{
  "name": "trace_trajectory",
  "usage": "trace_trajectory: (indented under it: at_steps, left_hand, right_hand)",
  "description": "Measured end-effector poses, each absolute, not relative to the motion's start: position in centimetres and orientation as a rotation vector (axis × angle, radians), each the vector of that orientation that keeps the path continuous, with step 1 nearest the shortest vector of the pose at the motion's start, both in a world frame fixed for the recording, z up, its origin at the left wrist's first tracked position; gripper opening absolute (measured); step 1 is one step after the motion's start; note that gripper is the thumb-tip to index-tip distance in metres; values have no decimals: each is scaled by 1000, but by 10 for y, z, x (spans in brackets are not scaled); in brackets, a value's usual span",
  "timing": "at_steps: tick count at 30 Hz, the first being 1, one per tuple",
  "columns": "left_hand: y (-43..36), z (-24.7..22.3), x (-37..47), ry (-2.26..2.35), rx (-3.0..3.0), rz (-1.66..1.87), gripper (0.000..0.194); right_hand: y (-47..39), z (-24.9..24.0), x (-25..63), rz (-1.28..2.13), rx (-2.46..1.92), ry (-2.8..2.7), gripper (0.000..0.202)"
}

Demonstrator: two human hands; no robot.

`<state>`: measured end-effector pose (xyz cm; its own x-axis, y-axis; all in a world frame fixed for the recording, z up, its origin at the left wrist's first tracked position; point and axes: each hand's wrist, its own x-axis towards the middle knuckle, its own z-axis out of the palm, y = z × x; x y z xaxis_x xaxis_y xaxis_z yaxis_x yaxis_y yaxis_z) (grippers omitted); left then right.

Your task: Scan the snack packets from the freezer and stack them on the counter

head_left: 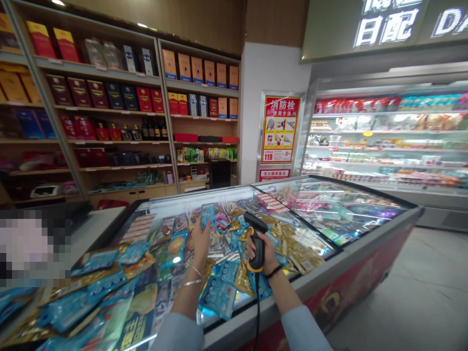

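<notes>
My left hand point(201, 240) is closed on a small blue packet point(208, 214), held up over the freezer's glass top. In my right hand point(269, 253) is a black and yellow barcode scanner point(258, 251), gripped by its handle, with its head tipped toward the upper left. A black cable point(257, 307) hangs from the scanner's base. Under and around my hands lie blue packets point(219, 295) and gold packets point(283, 234), loosely heaped on the glass. More blue packets point(73, 307) and gold ones form a pile at the lower left.
The chest freezer's grey rim point(365, 243) runs along the right, beside the tiled floor point(409, 292). Shelves point(120, 109) of boxes and bottles stand behind at the left. A lit open fridge point(387, 136) is at the back right. A blurred patch point(32, 248) covers the left edge.
</notes>
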<state>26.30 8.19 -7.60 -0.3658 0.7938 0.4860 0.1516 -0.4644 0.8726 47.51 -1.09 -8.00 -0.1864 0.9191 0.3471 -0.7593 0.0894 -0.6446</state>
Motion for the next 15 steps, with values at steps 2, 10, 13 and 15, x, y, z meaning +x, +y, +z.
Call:
trace_trajectory:
  at_steps: [2, 10, 13, 15]
  left_hand:
    - [78, -71, 261, 1312, 1434, 1878, 42]
    - [70, -62, 260, 1377, 1535, 1853, 40]
    - [72, -64, 260, 1451, 1503, 1819, 42]
    - [74, -64, 259, 1459, 1491, 1803, 43]
  right_hand:
    - [-12, -80, 475, 1533, -243, -898, 25]
    - [-15, -80, 475, 1572, -266, -950, 26]
    - [-16, -80, 474, 1574, -268, -970, 25]
    - [-17, -80, 474, 1572, -264, -984, 25]
